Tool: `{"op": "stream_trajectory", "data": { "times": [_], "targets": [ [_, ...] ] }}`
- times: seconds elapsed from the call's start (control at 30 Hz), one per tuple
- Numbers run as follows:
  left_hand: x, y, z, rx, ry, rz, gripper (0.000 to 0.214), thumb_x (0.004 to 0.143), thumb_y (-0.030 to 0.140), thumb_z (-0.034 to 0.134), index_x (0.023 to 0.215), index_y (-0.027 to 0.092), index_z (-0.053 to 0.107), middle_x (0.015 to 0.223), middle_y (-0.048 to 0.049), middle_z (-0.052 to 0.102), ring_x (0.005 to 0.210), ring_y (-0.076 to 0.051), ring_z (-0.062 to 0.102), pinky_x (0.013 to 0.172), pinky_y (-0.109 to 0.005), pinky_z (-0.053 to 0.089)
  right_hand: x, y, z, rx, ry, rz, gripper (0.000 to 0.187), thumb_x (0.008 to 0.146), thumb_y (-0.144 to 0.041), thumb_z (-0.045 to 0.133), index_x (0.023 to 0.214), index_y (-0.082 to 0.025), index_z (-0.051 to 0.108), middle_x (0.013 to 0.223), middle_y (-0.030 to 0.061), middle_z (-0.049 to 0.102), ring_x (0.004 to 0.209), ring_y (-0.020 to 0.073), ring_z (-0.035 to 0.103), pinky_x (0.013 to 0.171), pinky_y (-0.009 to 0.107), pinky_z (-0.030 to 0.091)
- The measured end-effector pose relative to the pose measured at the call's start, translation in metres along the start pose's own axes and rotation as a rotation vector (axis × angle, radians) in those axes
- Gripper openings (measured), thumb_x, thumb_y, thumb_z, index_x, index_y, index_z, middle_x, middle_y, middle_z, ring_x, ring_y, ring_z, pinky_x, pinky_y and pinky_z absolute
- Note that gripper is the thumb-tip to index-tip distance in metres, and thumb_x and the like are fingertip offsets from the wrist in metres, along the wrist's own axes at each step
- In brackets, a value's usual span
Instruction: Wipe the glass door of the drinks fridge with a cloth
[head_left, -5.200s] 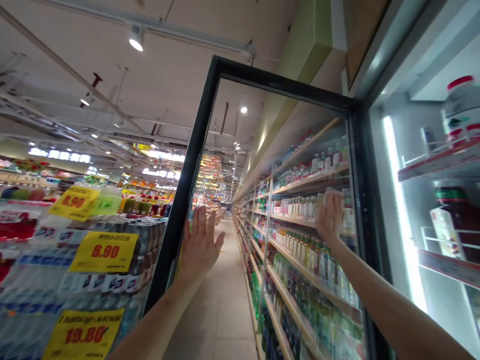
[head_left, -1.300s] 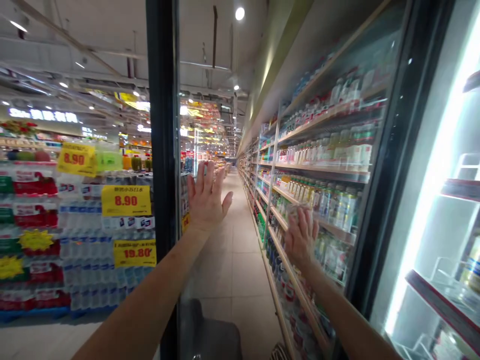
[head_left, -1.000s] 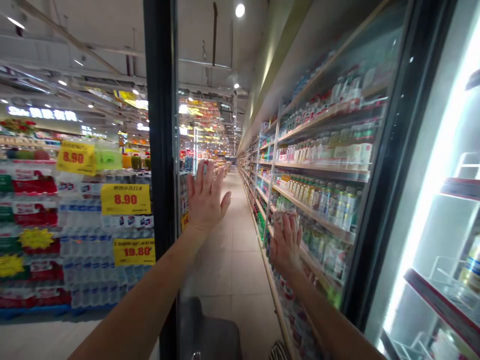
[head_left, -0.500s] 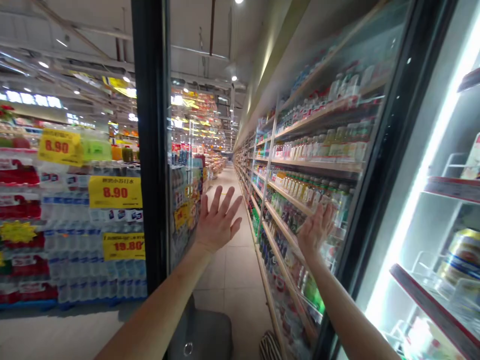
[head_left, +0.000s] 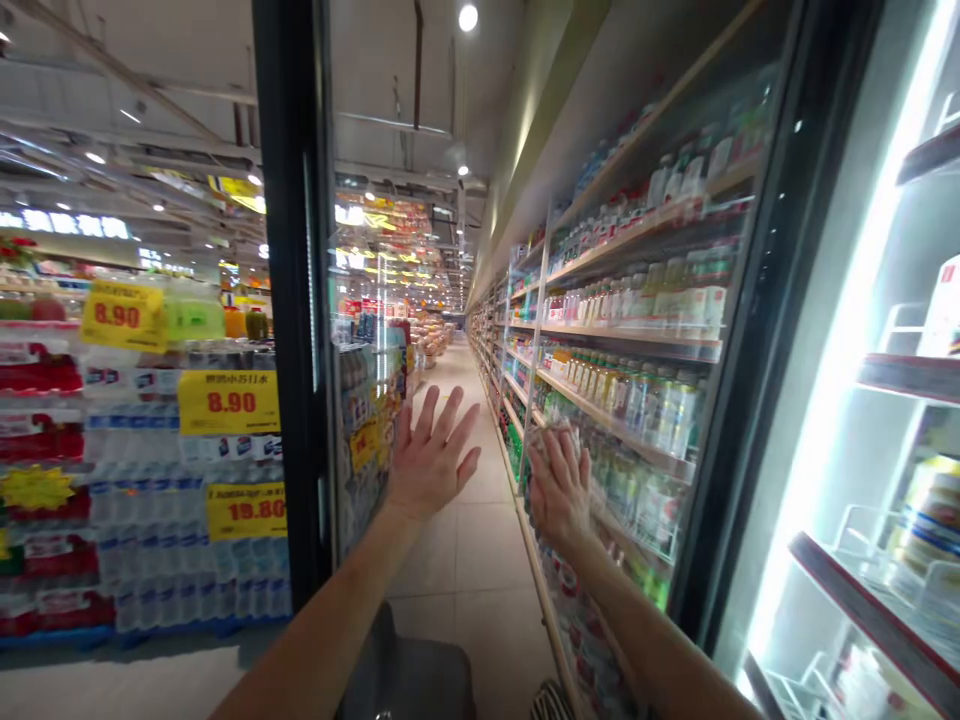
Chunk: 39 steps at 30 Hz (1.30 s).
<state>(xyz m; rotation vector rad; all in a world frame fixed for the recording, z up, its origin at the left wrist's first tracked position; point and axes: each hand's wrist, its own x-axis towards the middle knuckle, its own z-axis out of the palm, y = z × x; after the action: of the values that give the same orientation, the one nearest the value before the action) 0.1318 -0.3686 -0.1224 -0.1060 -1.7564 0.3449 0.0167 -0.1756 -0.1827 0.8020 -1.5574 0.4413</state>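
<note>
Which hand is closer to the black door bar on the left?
Left. The left hand is spread open, right of the black door bar; the right hand is farther right.

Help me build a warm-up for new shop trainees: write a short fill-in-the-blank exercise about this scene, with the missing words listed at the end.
1. The hand with the pale cloth at its fingers is the person's ____ hand.
2. The door frame is coloured ____.
3. To the left of that frame in the picture, the upper two yellow price signs both read ____.

Missing words: right; black; 8.90
</note>
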Motion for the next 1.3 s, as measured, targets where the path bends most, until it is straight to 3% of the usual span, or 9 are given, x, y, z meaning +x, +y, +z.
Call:
{"op": "stream_trajectory", "data": {
  "times": [0.17, 0.37, 0.53, 0.67, 0.73, 0.9, 1.1, 1.23, 1.3],
  "targets": [
    [0.0, -0.001, 0.001, 0.024, 0.007, 0.014, 0.053, 0.086, 0.037, 0.051, 0.137, 0.026, 0.04, 0.142, -0.0051, 0.04, 0.139, -0.025, 0.017, 0.115, -0.046, 0.006, 0.016, 0.003, 0.003, -0.067, 0.218, 0.222, 0.057, 0.087, -0.018, 0.039, 0.143, -0.02, 0.027, 0.146, 0.0144, 0.033, 0.14, 0.0258, 0.02, 0.109, 0.052, 0.019],
    [-0.001, 0.0, 0.003, 0.02, 0.008, -0.005, 0.053, 0.085, 0.039, 0.052, 0.135, 0.025, 0.042, 0.142, -0.0058, 0.04, 0.14, -0.024, 0.016, 0.115, -0.047, 0.006, 0.024, 0.005, 0.004, 0.0, 0.057, -0.001, 0.059, 0.085, -0.02, 0.042, 0.143, -0.025, 0.029, 0.143, 0.0092, 0.04, 0.139, 0.0248, 0.024, 0.112, 0.051, 0.015],
    [-0.001, 0.002, 0.001, 0.031, -0.01, -0.012, 0.053, 0.085, 0.04, 0.052, 0.136, 0.026, 0.042, 0.142, -0.0058, 0.04, 0.14, -0.024, 0.017, 0.114, -0.047, 0.006, 0.031, 0.01, 0.005, -0.056, 0.269, 0.27, 0.06, 0.087, -0.02, 0.038, 0.145, -0.02, 0.023, 0.146, 0.0146, 0.035, 0.139, 0.0281, 0.022, 0.109, 0.055, 0.018],
    [-0.001, 0.002, 0.0, 0.021, -0.017, -0.013, 0.056, 0.084, 0.041, 0.053, 0.137, 0.026, 0.04, 0.142, -0.007, 0.041, 0.14, -0.025, 0.017, 0.114, -0.047, 0.007, 0.02, -0.019, 0.003, 0.085, -0.002, -0.165, 0.061, 0.085, -0.019, 0.042, 0.144, -0.024, 0.026, 0.139, 0.007, 0.047, 0.138, 0.0222, 0.026, 0.113, 0.049, 0.013],
    [-0.001, 0.001, 0.0, 0.019, -0.019, -0.013, 0.056, 0.085, 0.041, 0.053, 0.137, 0.026, 0.04, 0.142, -0.0072, 0.041, 0.139, -0.025, 0.018, 0.114, -0.047, 0.008, 0.022, -0.022, 0.003, 0.101, -0.049, -0.269, 0.059, 0.084, -0.019, 0.043, 0.142, -0.026, 0.03, 0.136, 0.005, 0.05, 0.137, 0.0208, 0.028, 0.114, 0.048, 0.011],
    [-0.001, 0.001, 0.0, 0.025, -0.011, 0.001, 0.055, 0.086, 0.04, 0.049, 0.138, 0.026, 0.038, 0.142, -0.0055, 0.041, 0.14, -0.024, 0.017, 0.114, -0.046, 0.006, 0.043, -0.011, 0.005, -0.028, 0.183, 0.122, 0.055, 0.086, -0.02, 0.039, 0.141, -0.019, 0.033, 0.144, 0.0142, 0.038, 0.139, 0.0272, 0.021, 0.109, 0.053, 0.017],
    [-0.001, 0.002, -0.001, 0.015, -0.028, -0.012, 0.055, 0.085, 0.04, 0.052, 0.137, 0.026, 0.04, 0.142, -0.0062, 0.042, 0.14, -0.024, 0.018, 0.114, -0.046, 0.007, 0.03, 0.002, 0.001, 0.023, 0.029, -0.12, 0.054, 0.085, -0.022, 0.043, 0.138, -0.026, 0.037, 0.138, 0.0081, 0.047, 0.136, 0.0241, 0.03, 0.111, 0.051, 0.015],
    [-0.001, 0.002, 0.0, 0.017, -0.013, 0.0, 0.053, 0.086, 0.039, 0.051, 0.136, 0.025, 0.041, 0.141, -0.0061, 0.042, 0.139, -0.024, 0.018, 0.114, -0.046, 0.007, 0.046, 0.03, -0.001, -0.075, 0.285, 0.297, 0.052, 0.088, -0.024, 0.037, 0.139, -0.019, 0.036, 0.143, 0.0155, 0.038, 0.137, 0.0285, 0.027, 0.106, 0.054, 0.023],
    [-0.001, 0.001, 0.001, 0.017, 0.0, 0.003, 0.053, 0.086, 0.039, 0.051, 0.136, 0.025, 0.042, 0.141, -0.0065, 0.042, 0.139, -0.024, 0.019, 0.114, -0.046, 0.008, 0.053, 0.031, -0.001, -0.06, 0.265, 0.279, 0.054, 0.088, -0.025, 0.036, 0.141, -0.02, 0.033, 0.144, 0.0149, 0.037, 0.138, 0.0285, 0.024, 0.106, 0.054, 0.023]
  ]
}}
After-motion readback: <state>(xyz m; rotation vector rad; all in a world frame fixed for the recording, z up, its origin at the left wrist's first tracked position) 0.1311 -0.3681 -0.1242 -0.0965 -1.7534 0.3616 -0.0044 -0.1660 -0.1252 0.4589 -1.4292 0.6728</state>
